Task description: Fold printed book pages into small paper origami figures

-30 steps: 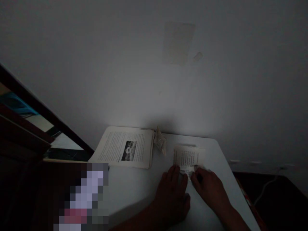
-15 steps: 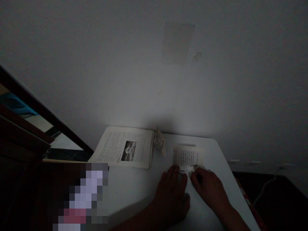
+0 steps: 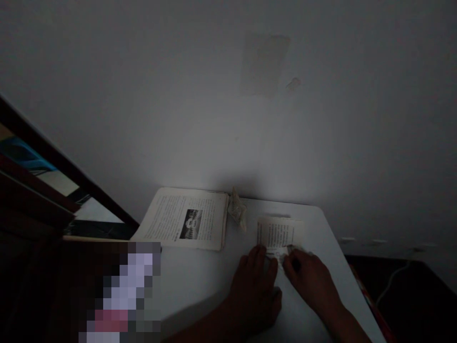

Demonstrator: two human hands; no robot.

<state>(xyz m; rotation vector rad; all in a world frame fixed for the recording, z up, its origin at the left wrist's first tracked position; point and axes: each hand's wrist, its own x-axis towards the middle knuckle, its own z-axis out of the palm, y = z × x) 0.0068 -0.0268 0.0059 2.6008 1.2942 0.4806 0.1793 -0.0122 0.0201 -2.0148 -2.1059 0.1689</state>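
A printed sheet of paper (image 3: 280, 232) lies on the white tabletop, its near edge folded and creased. My left hand (image 3: 253, 286) rests palm down at its near left corner, fingers apart and fingertips pressing the paper. At the near right part, my right hand (image 3: 310, 276) is closed in a pinch on the folded edge. Farther back, between the sheet and a book, stands a small folded paper piece (image 3: 237, 209) with pointed ends, made of printed paper.
A book (image 3: 164, 219) with a printed picture lies at the table's left, against the wall (image 3: 178, 119). The white table (image 3: 200, 281) has its right edge past my right hand. A dark slanted frame (image 3: 71, 166) stands at left. A pale cable (image 3: 392, 276) hangs at right.
Almost nothing differs. Both hands stay in the same place on the paper, with at most a slight shift of the right fingers at the folded edge.
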